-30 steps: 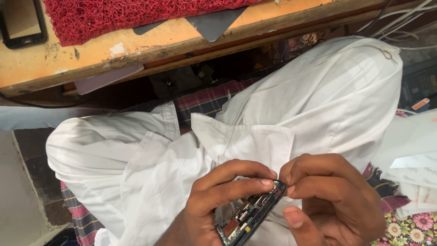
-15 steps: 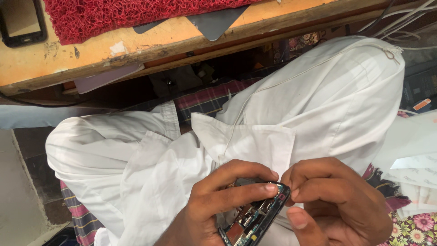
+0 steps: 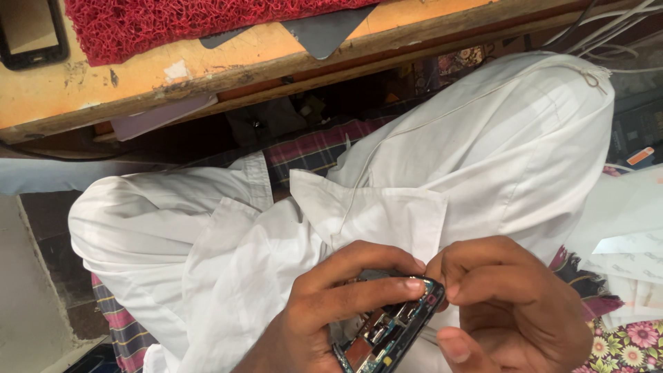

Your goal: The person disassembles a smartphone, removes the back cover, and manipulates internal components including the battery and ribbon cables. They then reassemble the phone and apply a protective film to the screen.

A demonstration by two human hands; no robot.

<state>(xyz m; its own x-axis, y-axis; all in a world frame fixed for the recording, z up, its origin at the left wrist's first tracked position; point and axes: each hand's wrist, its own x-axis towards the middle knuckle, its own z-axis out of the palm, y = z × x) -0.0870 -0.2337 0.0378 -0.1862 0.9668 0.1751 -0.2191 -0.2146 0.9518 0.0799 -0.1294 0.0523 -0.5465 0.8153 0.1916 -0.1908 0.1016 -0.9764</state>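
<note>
I hold an opened phone (image 3: 387,331) over my lap, its circuit boards and metal parts exposed. My left hand (image 3: 324,311) grips it from the left, the index finger lying along its top edge. My right hand (image 3: 514,311) has its fingers curled and pinches the phone's upper right corner, thumb below. White cloth (image 3: 387,200) covers my knees under the hands.
A worn wooden bench edge (image 3: 228,69) runs across the top with a red mat (image 3: 173,21), a grey sheet (image 3: 324,31) and a dark phone (image 3: 31,34) at far left. White cables (image 3: 608,27) lie top right. Papers (image 3: 632,235) and flowered cloth (image 3: 625,345) sit right.
Both hands and the phone have shifted slightly lower in the view. The right fingers stay pinched at the phone's corner.
</note>
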